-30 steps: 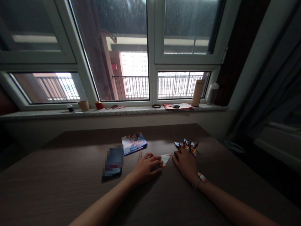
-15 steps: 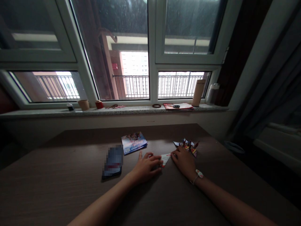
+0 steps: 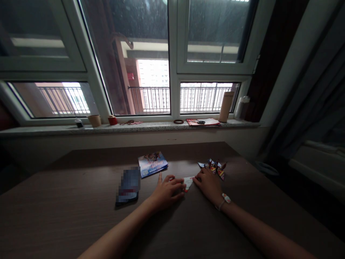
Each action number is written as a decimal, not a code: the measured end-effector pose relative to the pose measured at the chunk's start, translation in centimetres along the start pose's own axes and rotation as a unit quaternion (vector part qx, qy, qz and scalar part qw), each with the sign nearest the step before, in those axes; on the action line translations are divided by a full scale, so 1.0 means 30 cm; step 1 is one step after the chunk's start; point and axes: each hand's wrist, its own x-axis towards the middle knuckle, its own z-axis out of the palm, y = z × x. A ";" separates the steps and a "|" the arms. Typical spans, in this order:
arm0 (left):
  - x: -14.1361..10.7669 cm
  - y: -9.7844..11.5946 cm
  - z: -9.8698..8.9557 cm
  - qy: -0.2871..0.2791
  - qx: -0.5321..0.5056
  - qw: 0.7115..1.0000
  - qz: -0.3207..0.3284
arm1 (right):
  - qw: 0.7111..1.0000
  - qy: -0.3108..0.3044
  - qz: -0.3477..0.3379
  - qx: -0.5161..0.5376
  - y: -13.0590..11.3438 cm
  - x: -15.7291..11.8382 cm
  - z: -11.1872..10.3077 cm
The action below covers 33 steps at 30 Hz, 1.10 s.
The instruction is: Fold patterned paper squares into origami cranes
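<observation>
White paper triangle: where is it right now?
In the head view, the white paper triangle lies between the left hand and right hand, just below and left of the folded origami pieces.

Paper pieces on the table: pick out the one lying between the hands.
The small white-and-red paper triangle, between the left hand and right hand. The glossy picture booklet and folded paper figures lie beyond the hands.

Along the windowsill (image 3: pixel 134 127): paper cup (image 3: pixel 94 121), red cup (image 3: pixel 112 120), bracelet (image 3: pixel 178 122), tan tumbler (image 3: pixel 225 107), scissors (image 3: pixel 201 122) on papers (image 3: pixel 192 122). On the wooden table (image 3: pixel 67 187): colourful booklet (image 3: pixel 152 164), pixelated dark object (image 3: pixel 128 185).
</observation>
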 end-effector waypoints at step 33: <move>0.002 -0.004 0.011 0.007 0.000 1.000 -0.003 | 0.999 -0.028 0.018 0.024 -0.042 -0.060 -0.003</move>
